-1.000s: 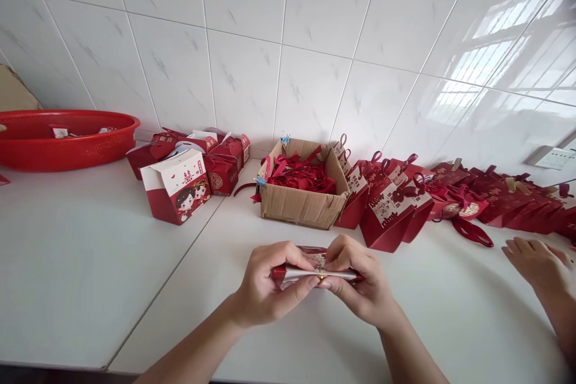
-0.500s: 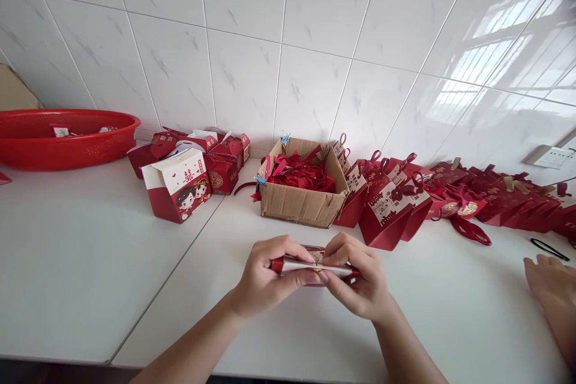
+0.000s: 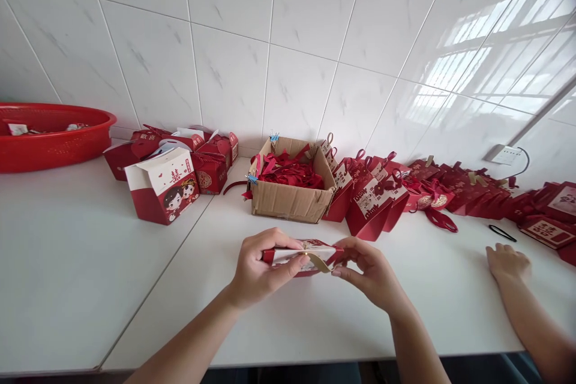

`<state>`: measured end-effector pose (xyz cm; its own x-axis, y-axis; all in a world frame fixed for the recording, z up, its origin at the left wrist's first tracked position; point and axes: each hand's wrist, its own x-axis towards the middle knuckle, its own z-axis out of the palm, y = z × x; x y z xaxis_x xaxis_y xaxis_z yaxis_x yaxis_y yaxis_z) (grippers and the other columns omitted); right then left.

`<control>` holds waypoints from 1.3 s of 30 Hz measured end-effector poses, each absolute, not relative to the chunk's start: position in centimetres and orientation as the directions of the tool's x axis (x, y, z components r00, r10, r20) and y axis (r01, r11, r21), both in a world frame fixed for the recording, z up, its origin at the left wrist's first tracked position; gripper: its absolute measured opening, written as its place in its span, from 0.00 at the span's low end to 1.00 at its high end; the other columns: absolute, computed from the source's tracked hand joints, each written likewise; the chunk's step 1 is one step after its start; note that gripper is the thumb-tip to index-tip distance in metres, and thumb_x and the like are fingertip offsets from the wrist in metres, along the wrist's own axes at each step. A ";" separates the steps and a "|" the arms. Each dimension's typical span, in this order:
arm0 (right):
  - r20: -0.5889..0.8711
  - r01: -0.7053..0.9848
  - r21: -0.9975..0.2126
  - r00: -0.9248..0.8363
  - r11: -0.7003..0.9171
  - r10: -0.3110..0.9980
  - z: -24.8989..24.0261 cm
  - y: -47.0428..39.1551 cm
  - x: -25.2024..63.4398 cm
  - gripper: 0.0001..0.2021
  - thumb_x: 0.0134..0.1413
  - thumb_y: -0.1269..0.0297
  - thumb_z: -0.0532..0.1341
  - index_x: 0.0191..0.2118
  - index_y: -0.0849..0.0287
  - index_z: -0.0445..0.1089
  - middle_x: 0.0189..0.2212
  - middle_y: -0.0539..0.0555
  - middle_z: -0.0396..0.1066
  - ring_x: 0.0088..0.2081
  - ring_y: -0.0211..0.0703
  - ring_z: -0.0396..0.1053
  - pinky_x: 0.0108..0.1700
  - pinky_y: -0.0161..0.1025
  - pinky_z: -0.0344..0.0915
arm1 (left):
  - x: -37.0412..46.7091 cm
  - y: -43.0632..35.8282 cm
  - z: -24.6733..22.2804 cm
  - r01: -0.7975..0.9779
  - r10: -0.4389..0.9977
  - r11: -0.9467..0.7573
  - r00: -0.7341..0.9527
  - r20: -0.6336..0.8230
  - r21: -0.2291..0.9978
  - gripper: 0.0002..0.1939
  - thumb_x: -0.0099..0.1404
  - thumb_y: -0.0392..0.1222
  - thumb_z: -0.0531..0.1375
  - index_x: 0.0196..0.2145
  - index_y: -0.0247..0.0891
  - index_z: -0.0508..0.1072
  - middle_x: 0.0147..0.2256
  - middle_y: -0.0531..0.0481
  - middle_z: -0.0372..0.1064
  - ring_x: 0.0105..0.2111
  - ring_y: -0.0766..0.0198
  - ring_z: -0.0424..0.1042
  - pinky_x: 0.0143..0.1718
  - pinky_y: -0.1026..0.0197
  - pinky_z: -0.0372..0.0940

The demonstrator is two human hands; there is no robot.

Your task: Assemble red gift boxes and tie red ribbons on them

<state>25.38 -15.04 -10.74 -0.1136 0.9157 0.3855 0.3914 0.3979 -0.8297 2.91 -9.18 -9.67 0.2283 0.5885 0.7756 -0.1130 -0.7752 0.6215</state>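
Head view: a white worktop point(image 3: 67, 288) with a seam runs along a wall of glossy, grey-veined tiles point(image 3: 225, 72) that reflects a barred window at right. Against the wall, a red basin point(image 3: 58, 150) holds small items too indistinct to name, and an open cardboard box point(image 3: 288, 201) is heaped with red ribbons point(image 3: 292, 171). Nearer the person, between both hands, is a red-and-white gift box point(image 3: 321, 245). The left hand point(image 3: 256, 270) has its grip closed on the gift box's top edge; the right hand point(image 3: 373, 273) pinches the end of a gold ribbon point(image 3: 318, 262). A co-worker's hand point(image 3: 509, 264) rests at right.
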 end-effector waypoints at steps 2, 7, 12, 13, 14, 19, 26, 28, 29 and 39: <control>0.400 0.468 -0.793 -0.080 0.389 0.913 -10.8 -15.5 25.6 0.08 0.53 0.59 0.66 0.34 0.58 0.70 0.27 0.52 0.73 0.28 0.39 0.69 0.30 0.36 0.68 | 2.9 -9.2 -9.7 -0.113 0.592 -0.774 0.218 0.776 0.623 0.04 0.55 0.33 0.67 0.29 0.36 0.76 0.26 0.48 0.76 0.28 0.61 0.77 0.30 0.63 0.71; 0.565 0.436 -0.736 -0.024 0.517 0.825 -9.3 -16.9 26.9 0.04 0.55 0.67 0.65 0.31 0.57 0.68 0.25 0.51 0.70 0.28 0.38 0.68 0.27 0.34 0.66 | 2.9 -9.2 -9.9 -0.141 0.607 -0.755 0.217 0.764 0.640 0.05 0.54 0.35 0.67 0.27 0.36 0.73 0.25 0.49 0.76 0.27 0.61 0.76 0.30 0.62 0.72; 0.740 0.248 -0.672 0.225 0.697 0.633 -6.9 -17.3 24.8 0.11 0.55 0.71 0.64 0.35 0.54 0.60 0.26 0.48 0.70 0.21 0.34 0.66 0.19 0.31 0.63 | 3.0 -9.1 -10.1 -0.184 0.558 -0.776 0.243 0.793 0.603 0.05 0.53 0.34 0.67 0.28 0.36 0.74 0.26 0.48 0.76 0.28 0.60 0.77 0.31 0.61 0.73; 0.747 0.245 -0.663 0.280 0.707 0.604 -6.4 -17.1 24.0 0.11 0.56 0.70 0.64 0.36 0.53 0.59 0.26 0.47 0.70 0.19 0.33 0.66 0.17 0.31 0.63 | 3.0 -9.2 -10.1 -0.196 0.544 -0.783 0.244 0.803 0.590 0.05 0.53 0.34 0.67 0.29 0.36 0.74 0.26 0.48 0.76 0.28 0.60 0.77 0.31 0.61 0.73; 0.754 0.260 -0.650 0.333 0.714 0.566 -6.0 -16.8 23.1 0.11 0.56 0.71 0.63 0.37 0.52 0.59 0.27 0.46 0.70 0.18 0.33 0.65 0.16 0.31 0.62 | 3.1 -9.2 -10.1 -0.208 0.530 -0.789 0.244 0.812 0.578 0.05 0.54 0.33 0.67 0.29 0.36 0.74 0.26 0.48 0.76 0.29 0.60 0.77 0.32 0.61 0.73; 0.826 0.437 -0.559 0.369 0.705 0.426 -5.0 -14.1 20.3 0.11 0.56 0.72 0.63 0.41 0.53 0.63 0.25 0.45 0.69 0.14 0.31 0.63 0.14 0.30 0.59 | 3.0 -9.3 -9.9 -0.235 0.490 -0.806 0.251 0.835 0.543 0.05 0.54 0.33 0.68 0.30 0.36 0.75 0.26 0.47 0.76 0.29 0.60 0.78 0.34 0.61 0.74; 0.635 0.567 -0.582 -0.132 0.583 0.761 -4.8 -13.9 22.1 0.13 0.65 0.67 0.53 0.48 0.55 0.72 0.41 0.56 0.77 0.39 0.43 0.75 0.37 0.38 0.73 | 2.9 -9.5 -10.0 -0.222 0.507 -0.798 0.257 0.823 0.560 0.03 0.57 0.35 0.67 0.30 0.36 0.75 0.27 0.46 0.77 0.30 0.59 0.78 0.34 0.59 0.74; 0.545 0.454 -0.660 -0.258 0.598 0.798 -4.9 -14.6 22.6 0.17 0.67 0.68 0.49 0.54 0.54 0.70 0.49 0.58 0.75 0.48 0.46 0.74 0.45 0.42 0.73 | 3.0 -9.5 -10.0 -0.226 0.513 -0.791 0.263 0.817 0.569 0.04 0.57 0.35 0.67 0.29 0.35 0.75 0.27 0.45 0.77 0.30 0.59 0.78 0.34 0.59 0.73; 0.530 0.417 -0.679 -0.289 0.604 0.797 -4.9 -14.9 22.7 0.17 0.66 0.67 0.50 0.55 0.53 0.69 0.50 0.58 0.74 0.50 0.48 0.72 0.47 0.45 0.73 | 3.0 -9.5 -10.0 -0.231 0.513 -0.788 0.266 0.816 0.571 0.04 0.57 0.35 0.67 0.29 0.35 0.75 0.28 0.45 0.77 0.30 0.59 0.78 0.34 0.59 0.73; 0.663 0.496 -0.587 -0.159 0.640 0.731 -6.4 -15.4 20.7 0.17 0.61 0.71 0.58 0.52 0.48 0.72 0.40 0.56 0.69 0.38 0.40 0.72 0.35 0.36 0.71 | 3.0 -9.5 -10.2 -0.241 0.510 -0.790 0.254 0.822 0.564 0.05 0.56 0.32 0.67 0.32 0.36 0.76 0.30 0.45 0.78 0.32 0.58 0.79 0.35 0.59 0.74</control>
